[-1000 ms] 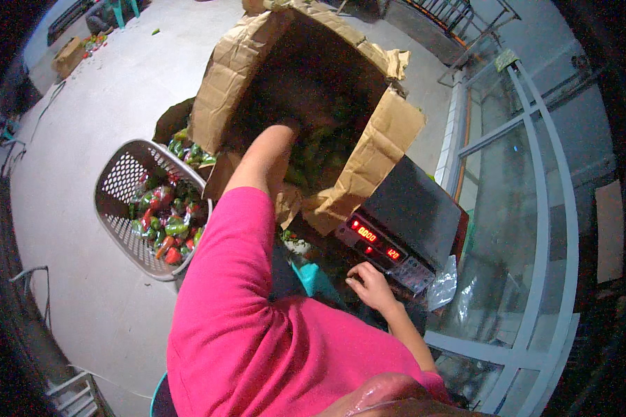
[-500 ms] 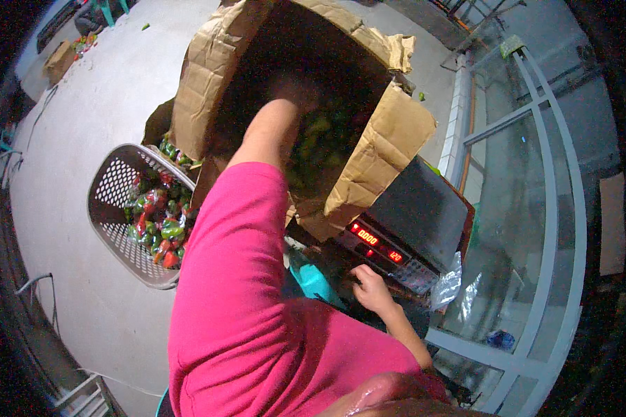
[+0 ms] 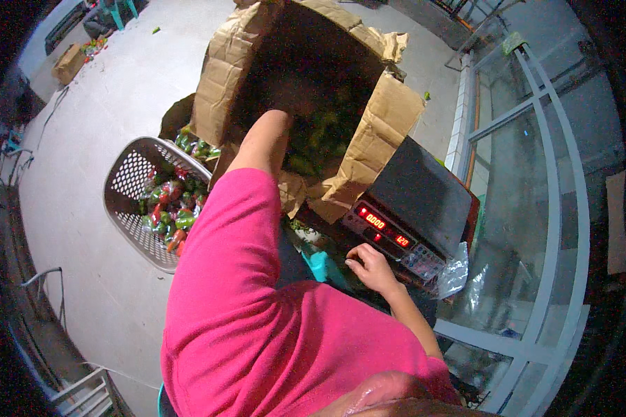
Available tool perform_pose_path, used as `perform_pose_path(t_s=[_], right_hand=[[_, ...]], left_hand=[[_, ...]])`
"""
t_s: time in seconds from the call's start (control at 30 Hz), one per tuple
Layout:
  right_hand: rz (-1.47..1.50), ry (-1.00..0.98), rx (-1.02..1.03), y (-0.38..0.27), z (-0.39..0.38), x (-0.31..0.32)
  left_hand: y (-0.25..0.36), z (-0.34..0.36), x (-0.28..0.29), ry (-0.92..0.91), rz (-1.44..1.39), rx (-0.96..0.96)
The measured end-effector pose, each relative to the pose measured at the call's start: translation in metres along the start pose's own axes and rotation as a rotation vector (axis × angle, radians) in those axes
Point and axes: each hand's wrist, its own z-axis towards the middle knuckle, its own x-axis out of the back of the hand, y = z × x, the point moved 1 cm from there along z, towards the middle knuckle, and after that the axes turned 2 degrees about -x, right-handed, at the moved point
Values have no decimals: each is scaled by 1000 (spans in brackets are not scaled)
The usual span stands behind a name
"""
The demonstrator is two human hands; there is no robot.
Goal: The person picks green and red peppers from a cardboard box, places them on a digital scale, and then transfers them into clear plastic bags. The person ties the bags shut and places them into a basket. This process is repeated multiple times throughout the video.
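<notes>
My left forearm [image 3: 261,142], in a pink sleeve, reaches down into a tall brown cardboard box [image 3: 384,115] with its flaps up. The left hand is lost in the dark inside, so its fingers do not show. Dim green peppers [image 3: 320,135] lie in the box beside that arm. My right hand [image 3: 374,270] is loosely curled, with nothing visible in it, in front of the digital scale [image 3: 417,198] with its lit red display. A grey plastic basket [image 3: 122,215] on the left holds red and green peppers [image 3: 165,208] in clear plastic wrap.
More wrapped peppers [image 3: 195,144] lie behind the basket, against the box. A clear plastic bag [image 3: 453,271] hangs at the scale's near corner. A glass panel with a pale metal frame [image 3: 551,181] stands at the right. A small carton [image 3: 69,64] sits far left.
The whole view has shifted slightly, and the basket and scale appear moved within it. My left arm stays in the box. My right hand has shifted a little up, near the scale.
</notes>
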Motion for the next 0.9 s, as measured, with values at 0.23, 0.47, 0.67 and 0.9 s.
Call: perform_pose_path(t_s=[0.23, 0.47, 0.67, 0.9], right_hand=[[-8, -122, 147, -12, 17, -9], [184, 65, 259, -70, 101, -4], [284, 529, 359, -120, 101, 15], [63, 651, 352, -88, 40, 48]], left_hand=[[-5, -20, 5, -207, -367, -71], [-14, -64, 37, -204, -1412, 74], [39, -149, 69, -144, -2085, -32], [122, -260, 31, -187, -1561, -416]])
